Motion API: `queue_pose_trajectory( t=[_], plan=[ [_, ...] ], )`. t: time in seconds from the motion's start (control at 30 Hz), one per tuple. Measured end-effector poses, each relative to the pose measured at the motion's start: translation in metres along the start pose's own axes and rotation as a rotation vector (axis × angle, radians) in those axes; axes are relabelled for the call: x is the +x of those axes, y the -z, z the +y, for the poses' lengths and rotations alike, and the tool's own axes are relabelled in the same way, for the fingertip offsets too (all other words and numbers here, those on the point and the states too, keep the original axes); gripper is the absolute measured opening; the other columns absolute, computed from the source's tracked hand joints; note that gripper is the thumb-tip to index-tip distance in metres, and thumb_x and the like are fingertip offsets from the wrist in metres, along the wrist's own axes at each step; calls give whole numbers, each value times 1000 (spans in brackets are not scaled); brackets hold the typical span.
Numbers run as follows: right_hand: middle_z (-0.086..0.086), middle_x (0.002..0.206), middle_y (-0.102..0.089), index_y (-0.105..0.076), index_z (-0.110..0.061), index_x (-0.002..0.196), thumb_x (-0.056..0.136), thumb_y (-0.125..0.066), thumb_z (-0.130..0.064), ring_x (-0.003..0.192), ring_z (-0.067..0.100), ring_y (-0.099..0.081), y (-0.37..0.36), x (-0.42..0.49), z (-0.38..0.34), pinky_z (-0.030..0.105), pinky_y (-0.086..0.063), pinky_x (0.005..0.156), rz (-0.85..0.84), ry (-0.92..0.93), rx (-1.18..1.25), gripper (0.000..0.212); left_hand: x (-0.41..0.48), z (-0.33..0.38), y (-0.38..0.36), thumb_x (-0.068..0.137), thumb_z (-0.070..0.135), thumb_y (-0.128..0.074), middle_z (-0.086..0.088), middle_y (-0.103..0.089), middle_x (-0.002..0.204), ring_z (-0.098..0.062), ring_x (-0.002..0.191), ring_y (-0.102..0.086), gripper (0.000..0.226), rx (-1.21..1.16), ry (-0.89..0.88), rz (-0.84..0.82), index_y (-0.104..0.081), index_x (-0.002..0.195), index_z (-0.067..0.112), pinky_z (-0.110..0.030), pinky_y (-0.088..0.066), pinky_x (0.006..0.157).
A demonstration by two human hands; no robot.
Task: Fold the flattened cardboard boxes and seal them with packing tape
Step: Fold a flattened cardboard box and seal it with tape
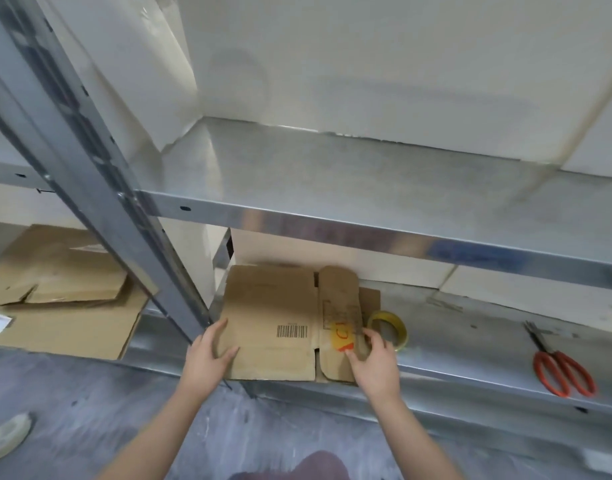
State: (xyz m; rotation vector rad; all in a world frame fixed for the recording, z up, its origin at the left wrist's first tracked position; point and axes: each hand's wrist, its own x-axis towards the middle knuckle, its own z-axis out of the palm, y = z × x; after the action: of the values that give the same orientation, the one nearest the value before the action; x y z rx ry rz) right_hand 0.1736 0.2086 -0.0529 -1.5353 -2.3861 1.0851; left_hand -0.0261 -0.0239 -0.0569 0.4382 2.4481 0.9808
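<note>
A flattened brown cardboard box [273, 306] with a barcode and red marks lies on the lower metal shelf [471, 351]. My left hand [209, 355] rests on its left front edge, fingers spread and fairly straight. My right hand [374, 362] touches the box's right flap near the red marks, fingers slightly bent; whether they pinch the flap edge is unclear. A roll of clear yellowish packing tape [389, 329] lies on the shelf just behind my right hand, beside the box.
Red-handled scissors [561, 368] lie on the shelf at the right. An upper metal shelf [367, 188] overhangs. A steel upright [124, 220] stands left of the box. More flattened cardboard [62, 292] lies on the left shelf. A shoe [6, 438] is on the floor.
</note>
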Motion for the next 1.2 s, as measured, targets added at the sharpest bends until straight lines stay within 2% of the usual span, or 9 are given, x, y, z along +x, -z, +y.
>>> queue_pose_trajectory(
  t=[0.1, 0.27, 0.37, 0.57, 0.73, 0.87, 0.97, 1.13, 1.2],
  plan=[
    [4, 127, -61, -48, -23, 139, 82, -75, -37, 116, 21, -58, 5, 0, -2, 34, -49, 95, -9, -56, 128, 64, -3, -1, 5, 84, 29, -73, 9, -51, 134, -16, 127, -44, 56, -83, -31, 6, -48, 134, 35, -35, -39, 102],
    [5, 126, -62, -44, -16, 142, 77, -82, -32, 114, 20, -59, 4, -2, 2, 32, -47, 95, -91, -135, 263, 78, -5, 0, 14, 83, 25, -75, -3, -56, 132, -21, 127, -48, 57, -97, 4, 47, -50, 134, 31, -37, -41, 101],
    [1, 115, -63, -47, -14, 140, 75, -84, -22, 106, 18, -61, 6, -5, 7, 35, -50, 94, -112, -151, 345, 75, -12, 3, 20, 81, 24, -76, -3, -60, 120, -21, 113, -55, 68, -160, 10, 54, -43, 140, 34, -37, -46, 94],
    [-3, 118, -62, -41, -34, 129, 77, -81, -13, 108, 14, -60, 26, -15, 21, 35, -48, 95, -73, -77, 542, 68, -16, 9, 22, 76, 30, -79, 4, -62, 111, -15, 106, -60, 73, -270, -25, 16, -44, 140, 36, -39, -48, 97],
    [-6, 110, -67, -37, -36, 144, 79, -79, -9, 110, 18, -62, 55, -25, 48, 42, -47, 101, 19, -40, 561, 82, -15, 36, 5, 77, 31, -79, 5, -64, 109, -8, 101, -62, 68, -276, -130, -57, -47, 136, 43, -32, -47, 95],
    [-5, 116, -66, -37, -39, 145, 79, -79, -11, 117, 22, -59, 86, -22, 83, 48, -43, 106, 68, -72, 577, 83, -18, 70, -29, 80, 22, -77, -4, -60, 104, -16, 91, -63, 64, -288, -200, -138, -46, 134, 38, -18, -46, 76],
    [-10, 115, -65, -40, -41, 142, 79, -80, -11, 114, 17, -60, 113, -18, 113, 48, -44, 106, 88, -80, 581, 81, -27, 97, -59, 83, 14, -73, -4, -52, 105, -13, 75, -59, 69, -267, -239, -253, -35, 136, 36, -17, -48, 62],
    [-6, 122, -63, -41, -59, 128, 79, -80, -14, 114, 16, -61, 163, -5, 170, 48, -46, 104, 97, -100, 561, 77, -42, 137, -119, 81, 10, -75, 2, -46, 128, -19, 116, -51, 88, -227, -286, -419, -20, 147, 34, -21, -50, 83],
    [-5, 124, -60, -39, -54, 132, 80, -78, -11, 116, 18, -59, 187, 1, 195, 48, -45, 105, 79, -108, 567, 78, -49, 154, -146, 79, 11, -77, 2, -46, 125, -26, 113, -55, 95, -225, -261, -442, -17, 147, 37, -33, -52, 91]
  ],
)
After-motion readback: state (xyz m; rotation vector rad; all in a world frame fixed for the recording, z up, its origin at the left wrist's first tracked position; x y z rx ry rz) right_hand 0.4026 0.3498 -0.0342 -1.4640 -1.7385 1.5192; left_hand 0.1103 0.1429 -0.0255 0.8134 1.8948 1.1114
